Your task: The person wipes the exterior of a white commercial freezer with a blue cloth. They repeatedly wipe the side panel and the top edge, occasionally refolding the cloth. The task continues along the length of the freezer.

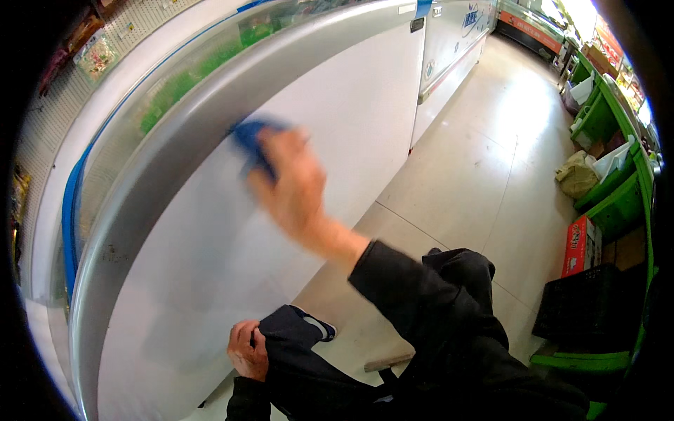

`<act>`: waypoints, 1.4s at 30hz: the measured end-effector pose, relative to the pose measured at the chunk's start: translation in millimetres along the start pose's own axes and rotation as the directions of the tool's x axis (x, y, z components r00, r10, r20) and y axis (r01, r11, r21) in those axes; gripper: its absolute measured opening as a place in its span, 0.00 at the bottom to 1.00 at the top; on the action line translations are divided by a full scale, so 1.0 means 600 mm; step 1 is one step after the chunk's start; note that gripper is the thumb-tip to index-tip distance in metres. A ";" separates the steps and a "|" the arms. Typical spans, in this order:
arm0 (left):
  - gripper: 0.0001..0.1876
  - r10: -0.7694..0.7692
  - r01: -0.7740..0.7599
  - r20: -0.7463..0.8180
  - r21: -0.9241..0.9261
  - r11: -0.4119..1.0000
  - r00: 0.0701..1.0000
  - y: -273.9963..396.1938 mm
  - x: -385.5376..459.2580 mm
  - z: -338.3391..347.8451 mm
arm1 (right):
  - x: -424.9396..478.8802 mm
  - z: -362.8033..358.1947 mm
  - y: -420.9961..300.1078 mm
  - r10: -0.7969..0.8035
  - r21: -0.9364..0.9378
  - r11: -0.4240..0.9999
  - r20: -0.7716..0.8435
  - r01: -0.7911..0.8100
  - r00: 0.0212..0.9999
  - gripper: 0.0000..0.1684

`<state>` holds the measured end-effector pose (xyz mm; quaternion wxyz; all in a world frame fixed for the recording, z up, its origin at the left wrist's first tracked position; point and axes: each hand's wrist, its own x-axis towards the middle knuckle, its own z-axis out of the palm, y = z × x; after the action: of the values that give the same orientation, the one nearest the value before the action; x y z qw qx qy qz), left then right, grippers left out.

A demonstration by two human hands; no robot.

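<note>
My right hand (297,184), blurred, holds a blue cloth (256,142) against the white side panel (337,126) of a chest freezer, just below its grey metal rim (210,102). My left hand (248,350) rests at the knee of my dark trousers, beside the lower part of the panel, with its fingers curled. Nothing shows in it. Through the freezer's clear upper part, green packages (184,87) are visible.
A second freezer (453,42) adjoins the first. Along the right stand green bins (621,205), a red and white carton (579,244) and a black plastic crate (576,302). Between them runs a tiled floor (474,173). A small wooden seat edge (388,363) shows beneath me.
</note>
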<state>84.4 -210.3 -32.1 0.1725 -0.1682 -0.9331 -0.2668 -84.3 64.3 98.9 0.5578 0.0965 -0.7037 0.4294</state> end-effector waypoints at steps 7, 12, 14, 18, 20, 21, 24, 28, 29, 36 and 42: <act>0.08 -0.007 0.008 0.026 -0.024 1.000 1.000 0.018 0.009 0.001 | -0.114 -0.062 -0.003 0.218 0.216 0.925 0.375 -0.314 0.901 0.18; 0.07 -0.067 0.066 0.026 0.007 0.998 0.997 -0.004 -0.012 -0.015 | 0.035 -0.123 0.072 0.506 0.184 0.822 0.200 -0.539 0.839 0.24; 0.07 -0.034 0.033 0.038 0.004 0.999 0.999 -0.001 -0.005 -0.011 | 0.084 -0.131 0.079 0.426 0.125 0.881 0.214 -0.457 0.879 0.28; 0.07 -0.077 0.078 0.046 -0.017 0.997 0.996 0.000 -0.006 -0.013 | 0.100 -0.113 0.082 0.339 0.076 0.922 0.308 -0.379 0.889 0.32; 0.06 -0.066 0.067 0.027 -0.020 0.998 0.997 -0.002 -0.009 -0.010 | 0.100 -0.113 0.083 0.338 0.036 0.928 0.339 -0.371 0.878 0.33; 0.06 -0.060 0.060 0.023 -0.015 0.998 0.998 -0.004 -0.010 -0.011 | 0.104 -0.113 0.076 0.375 0.005 0.914 0.369 -0.405 0.850 0.33; 0.06 -0.079 0.079 0.030 -0.004 0.997 0.996 -0.001 -0.009 -0.012 | 0.093 -0.103 0.087 0.256 -0.006 0.963 0.326 -0.269 0.910 0.34; 0.06 -0.100 0.100 0.052 -0.007 0.995 0.994 -0.004 -0.010 -0.013 | 0.093 -0.103 0.089 0.267 -0.047 0.962 0.358 -0.268 0.895 0.35; 0.06 -0.109 0.109 0.061 0.005 0.994 0.992 -0.005 -0.012 -0.016 | 0.094 -0.102 0.088 0.279 -0.025 0.957 0.361 -0.290 0.890 0.34; 0.07 -0.149 0.148 0.105 0.012 0.989 0.983 0.003 -0.004 -0.011 | 0.092 -0.104 0.098 0.213 0.016 0.973 0.322 -0.230 0.923 0.30; 0.07 -0.176 0.177 0.125 0.008 0.984 0.976 0.013 0.007 -0.006 | 0.091 -0.104 0.107 0.170 -0.020 0.984 0.364 -0.175 0.916 0.29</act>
<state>84.8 -205.0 -24.2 0.0890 -0.1013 -0.9529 -0.2715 -99.6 166.8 115.1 0.3769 0.1158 -0.7979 0.4560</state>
